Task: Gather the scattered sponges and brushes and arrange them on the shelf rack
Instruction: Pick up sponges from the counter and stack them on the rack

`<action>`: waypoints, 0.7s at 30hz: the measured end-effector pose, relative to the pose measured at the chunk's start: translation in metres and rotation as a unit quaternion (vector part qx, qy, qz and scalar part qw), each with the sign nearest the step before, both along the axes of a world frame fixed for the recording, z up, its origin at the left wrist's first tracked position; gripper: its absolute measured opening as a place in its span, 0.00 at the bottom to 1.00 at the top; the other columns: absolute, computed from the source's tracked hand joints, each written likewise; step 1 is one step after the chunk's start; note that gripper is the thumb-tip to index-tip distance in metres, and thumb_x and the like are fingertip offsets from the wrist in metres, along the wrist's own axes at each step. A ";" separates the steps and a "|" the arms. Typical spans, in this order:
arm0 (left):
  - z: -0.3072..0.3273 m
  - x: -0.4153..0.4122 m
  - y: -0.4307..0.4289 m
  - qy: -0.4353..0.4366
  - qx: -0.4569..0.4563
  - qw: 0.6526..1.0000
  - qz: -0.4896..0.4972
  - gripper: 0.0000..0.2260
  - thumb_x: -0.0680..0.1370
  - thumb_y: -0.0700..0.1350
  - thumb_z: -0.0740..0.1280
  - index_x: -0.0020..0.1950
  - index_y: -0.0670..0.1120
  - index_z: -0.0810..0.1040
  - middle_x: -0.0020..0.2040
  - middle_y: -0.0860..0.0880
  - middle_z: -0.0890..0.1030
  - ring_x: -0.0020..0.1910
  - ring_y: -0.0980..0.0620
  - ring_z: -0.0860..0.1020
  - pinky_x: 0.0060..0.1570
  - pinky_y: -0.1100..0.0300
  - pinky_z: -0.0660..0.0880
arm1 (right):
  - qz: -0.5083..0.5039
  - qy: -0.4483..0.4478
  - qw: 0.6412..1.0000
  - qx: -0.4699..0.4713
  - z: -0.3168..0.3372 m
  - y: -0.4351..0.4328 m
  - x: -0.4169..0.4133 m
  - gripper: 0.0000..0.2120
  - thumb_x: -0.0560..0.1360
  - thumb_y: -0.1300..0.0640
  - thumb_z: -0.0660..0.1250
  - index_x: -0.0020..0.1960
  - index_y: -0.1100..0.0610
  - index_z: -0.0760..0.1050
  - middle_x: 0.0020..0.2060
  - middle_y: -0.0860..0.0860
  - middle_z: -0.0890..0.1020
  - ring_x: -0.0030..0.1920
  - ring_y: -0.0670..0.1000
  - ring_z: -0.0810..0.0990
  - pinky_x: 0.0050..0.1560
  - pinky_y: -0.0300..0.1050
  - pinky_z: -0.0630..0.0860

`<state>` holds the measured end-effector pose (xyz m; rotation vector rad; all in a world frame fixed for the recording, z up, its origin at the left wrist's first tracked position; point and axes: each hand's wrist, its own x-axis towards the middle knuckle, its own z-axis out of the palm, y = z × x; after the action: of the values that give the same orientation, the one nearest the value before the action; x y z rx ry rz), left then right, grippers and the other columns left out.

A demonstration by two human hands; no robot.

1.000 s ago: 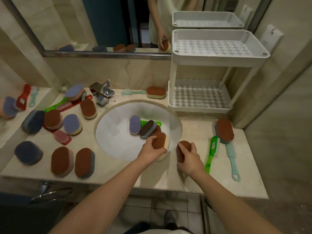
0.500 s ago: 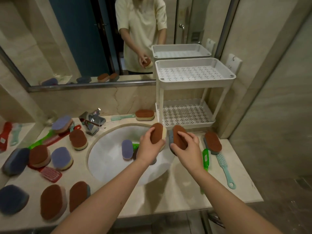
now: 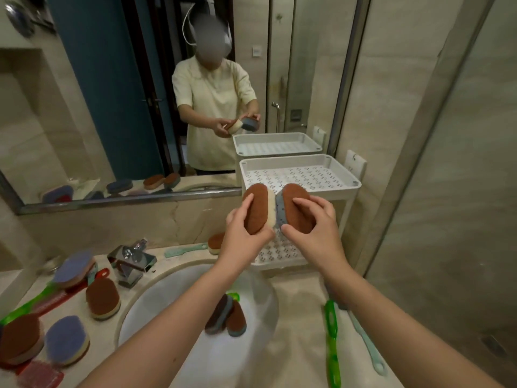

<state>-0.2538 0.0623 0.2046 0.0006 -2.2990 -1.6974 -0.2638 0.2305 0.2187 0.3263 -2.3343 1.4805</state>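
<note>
Cream sponge (image 3: 256,210): left hand (image 3: 242,245) | grey sponge (image 3: 297,212): right hand (image 3: 319,236) | both raised

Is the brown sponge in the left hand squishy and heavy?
Probably squishy: the brown sponge has a thick cream foam layer. Likely light: the left hand holds it up with just fingers and thumb. Flat and oval, so it shouldn't roll.

One head-worn wide-angle camera looks forward and down over the worktop (image 3: 298,315), close before the shelf rack (image 3: 340,191), with the mirror (image 3: 112,107) just left of it.
</note>
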 end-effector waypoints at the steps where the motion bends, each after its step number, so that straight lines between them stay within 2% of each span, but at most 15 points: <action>1: 0.006 -0.008 0.000 0.008 0.001 1.000 0.003 0.37 0.71 0.44 0.73 0.75 0.60 0.60 0.66 0.53 0.62 0.53 0.68 0.69 0.41 0.78 0.68 | 0.004 0.007 1.000 0.000 0.007 0.000 -0.009 0.25 0.67 0.54 0.76 0.62 0.46 0.75 0.63 0.44 0.65 0.61 0.41 0.70 0.60 0.35 0.68; 4: 0.020 -0.032 0.005 0.030 -0.004 0.999 0.015 0.37 0.71 0.43 0.72 0.75 0.60 0.61 0.66 0.52 0.62 0.53 0.68 0.68 0.39 0.83 0.67 | 0.016 0.020 1.000 -0.007 0.022 0.003 -0.036 0.25 0.67 0.57 0.75 0.64 0.49 0.76 0.64 0.46 0.65 0.62 0.40 0.70 0.61 0.30 0.67; 6: 0.027 -0.048 0.009 0.046 -0.004 0.999 0.024 0.36 0.71 0.43 0.72 0.75 0.60 0.62 0.67 0.52 0.62 0.54 0.67 0.69 0.40 0.83 0.67 | 0.026 0.026 0.999 -0.003 0.028 0.006 -0.057 0.26 0.67 0.58 0.74 0.64 0.50 0.75 0.63 0.46 0.65 0.59 0.31 0.68 0.54 0.22 0.66; 8: 0.032 -0.065 0.012 0.053 -0.015 0.998 0.033 0.35 0.71 0.47 0.72 0.74 0.62 0.63 0.68 0.53 0.63 0.59 0.62 0.71 0.46 0.79 0.70 | 0.037 0.021 0.999 0.007 0.032 0.010 -0.079 0.27 0.67 0.58 0.72 0.65 0.49 0.74 0.63 0.45 0.65 0.56 0.25 0.66 0.49 0.20 0.66; 10: 0.035 -0.083 0.013 0.037 -0.066 0.996 0.052 0.34 0.69 0.55 0.72 0.73 0.65 0.62 0.69 0.53 0.64 0.64 0.54 0.70 0.60 0.63 0.72 | 0.046 0.007 0.999 0.021 0.034 0.013 -0.102 0.28 0.67 0.55 0.71 0.67 0.48 0.72 0.63 0.43 0.64 0.55 0.27 0.67 0.46 0.23 0.67; 11: 0.037 -0.093 0.013 0.023 -0.099 0.992 0.069 0.34 0.69 0.59 0.71 0.72 0.66 0.62 0.69 0.53 0.66 0.66 0.51 0.69 0.65 0.54 0.70 | 0.050 0.000 0.998 0.031 0.035 0.014 -0.114 0.28 0.67 0.54 0.71 0.67 0.47 0.72 0.64 0.43 0.63 0.54 0.29 0.68 0.45 0.24 0.66; 12: 0.038 -0.102 0.013 0.010 -0.134 0.987 0.088 0.34 0.68 0.62 0.69 0.73 0.66 0.61 0.69 0.52 0.67 0.66 0.50 0.68 0.67 0.50 0.68 | 0.052 -0.006 0.998 0.042 0.036 0.014 -0.126 0.29 0.68 0.53 0.70 0.68 0.47 0.71 0.64 0.43 0.63 0.53 0.31 0.69 0.45 0.25 0.65; 14: 0.040 -0.121 0.014 -0.015 -0.205 0.971 0.122 0.35 0.68 0.66 0.66 0.73 0.66 0.60 0.69 0.51 0.69 0.67 0.47 0.66 0.69 0.47 0.64 | 0.054 -0.018 0.996 0.075 0.037 0.014 -0.151 0.29 0.68 0.52 0.69 0.69 0.48 0.71 0.66 0.44 0.63 0.53 0.37 0.70 0.50 0.27 0.65; 17: 0.040 -0.147 0.015 -0.043 -0.308 0.938 0.155 0.34 0.69 0.69 0.63 0.74 0.64 0.60 0.69 0.49 0.71 0.68 0.46 0.66 0.72 0.43 0.56 | 0.059 -0.041 0.990 0.124 0.034 0.012 -0.184 0.31 0.68 0.51 0.68 0.71 0.50 0.70 0.69 0.47 0.63 0.56 0.42 0.67 0.57 0.39 0.69; 21: 0.039 -0.174 0.014 -0.078 -0.377 0.908 0.165 0.34 0.70 0.70 0.60 0.74 0.62 0.60 0.68 0.48 0.72 0.69 0.45 0.65 0.74 0.39 0.46 | 0.072 -0.061 0.983 0.159 0.027 0.006 -0.215 0.31 0.69 0.51 0.69 0.72 0.50 0.69 0.70 0.49 0.64 0.60 0.45 0.69 0.58 0.38 0.66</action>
<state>-0.4278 0.0760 0.2434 0.3544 -2.7258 -0.5998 -0.4790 0.2368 0.2456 0.5087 -2.7007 1.2128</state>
